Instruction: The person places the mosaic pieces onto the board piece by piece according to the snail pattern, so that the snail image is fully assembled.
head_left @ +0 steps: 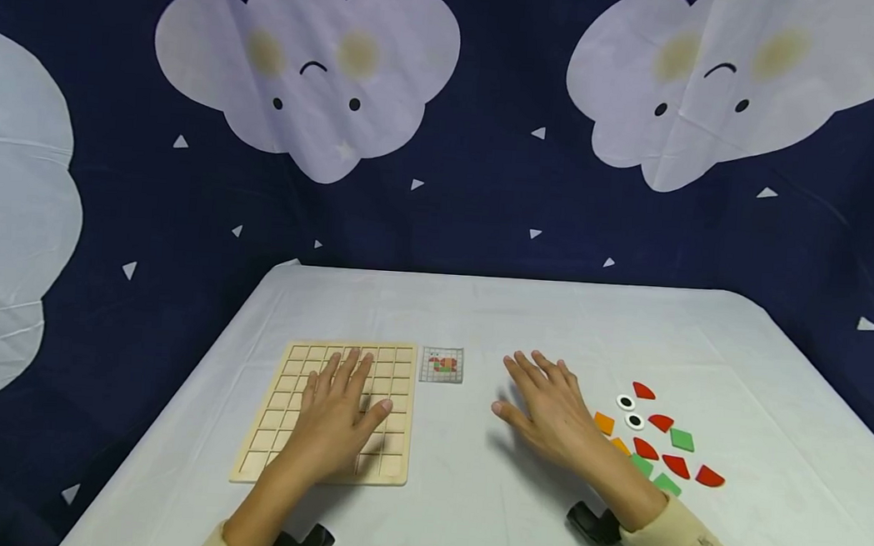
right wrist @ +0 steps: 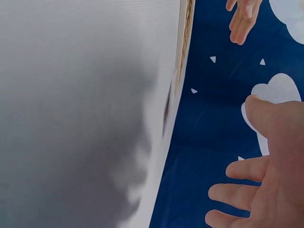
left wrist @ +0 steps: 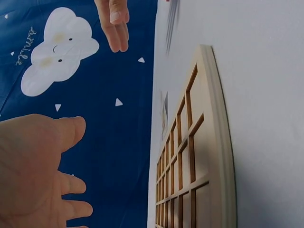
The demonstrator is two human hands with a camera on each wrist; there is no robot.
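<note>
My left hand (head_left: 338, 421) hovers over a wooden grid board (head_left: 396, 425), fingers spread and holding nothing. In the left wrist view a gap shows between that hand (left wrist: 35, 166) and the board (left wrist: 213, 142). Over the white table, my right hand (head_left: 552, 414) is held up with fingers extended, also holding nothing; its shadow falls on the cloth below. Between the hands lies a small pattern card (head_left: 442, 365) with a coloured figure on a grid. Nearest to the right hand are an orange square (head_left: 604, 423) and two eye discs (head_left: 626, 402).
Right of the right forearm lie several red quarter-round pieces (head_left: 676, 465) and green squares (head_left: 682, 440), with another orange piece partly hidden by the arm. A white cloth covers the table (head_left: 483, 510). Behind it hangs a dark blue curtain (head_left: 487, 184) with clouds.
</note>
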